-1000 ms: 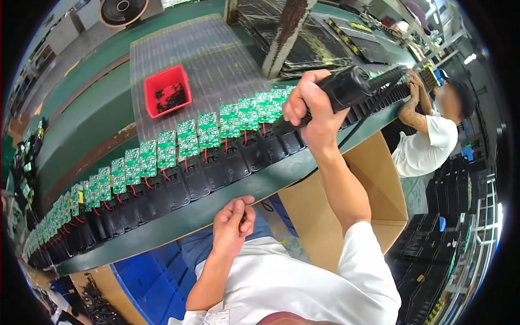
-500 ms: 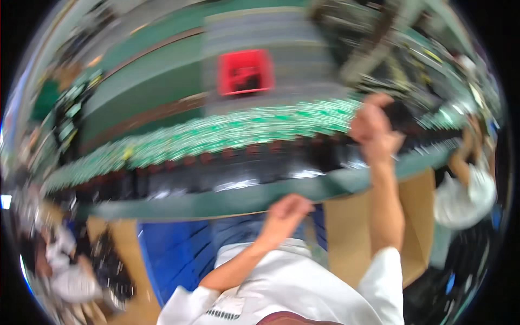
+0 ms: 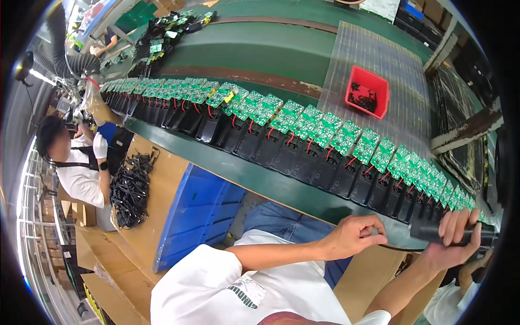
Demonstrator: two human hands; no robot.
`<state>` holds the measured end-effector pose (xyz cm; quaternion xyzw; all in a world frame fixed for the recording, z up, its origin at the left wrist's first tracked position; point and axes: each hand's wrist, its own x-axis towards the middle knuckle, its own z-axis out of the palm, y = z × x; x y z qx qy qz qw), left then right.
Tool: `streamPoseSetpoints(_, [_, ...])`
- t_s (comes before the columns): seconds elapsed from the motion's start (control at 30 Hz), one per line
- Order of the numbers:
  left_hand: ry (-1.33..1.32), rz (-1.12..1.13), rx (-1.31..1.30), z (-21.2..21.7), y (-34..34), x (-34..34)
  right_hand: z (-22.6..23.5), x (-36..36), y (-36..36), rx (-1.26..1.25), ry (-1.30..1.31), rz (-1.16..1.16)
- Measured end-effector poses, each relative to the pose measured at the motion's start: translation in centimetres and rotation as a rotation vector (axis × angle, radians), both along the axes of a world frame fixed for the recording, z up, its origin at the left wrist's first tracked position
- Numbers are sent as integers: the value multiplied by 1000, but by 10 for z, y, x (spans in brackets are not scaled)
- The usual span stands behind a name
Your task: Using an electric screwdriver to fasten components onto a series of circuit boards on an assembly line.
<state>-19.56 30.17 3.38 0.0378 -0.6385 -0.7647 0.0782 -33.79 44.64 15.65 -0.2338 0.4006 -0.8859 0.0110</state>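
Note:
A long curved row of green circuit boards (image 3: pixel 309 123) lies along the bench, wired in red to black plastic housings (image 3: pixel 265 149). My right hand (image 3: pixel 457 233) is wrapped around a dark cylindrical object (image 3: pixel 425 232) near the right end of the row; its exact kind is unclear. My left hand (image 3: pixel 360 234) hovers at the bench's front edge, below the housings. Its fingers are curled together, and whatever they may pinch is hidden.
A red bin (image 3: pixel 374 111) with small black parts stands on a ribbed translucent sheet (image 3: pixel 346 51) behind the row. Under the bench edge is a blue crate (image 3: pixel 197 208). At left, a co-worker (image 3: pixel 81 168) is near a pile of black cables (image 3: pixel 132 189).
The head view has swung left, so the row and red bin appear farther right. My right hand has gone from over the boards to the row's right end. My left hand stays near the front edge.

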Motion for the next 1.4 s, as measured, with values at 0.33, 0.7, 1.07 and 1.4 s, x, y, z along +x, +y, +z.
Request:
streamPoseSetpoints(0.33, [-7, 6, 144, -1, 8, 4, -2, 12, 8, -13, -51, 186])
streamPoseSetpoints(0.7, [38, 20, 178, -13, 15, 4, -10, 12, 5, -1, -13, 225])
streamPoseSetpoints(1.07, [-413, -254, 1016, -31, -1, 8, 10, -19, 1, 117, -176, -178])
streamPoseSetpoints(1.4, [-397, -263, 843, -25, 4, 7, 3, -39, 4, 276, 64, -381])
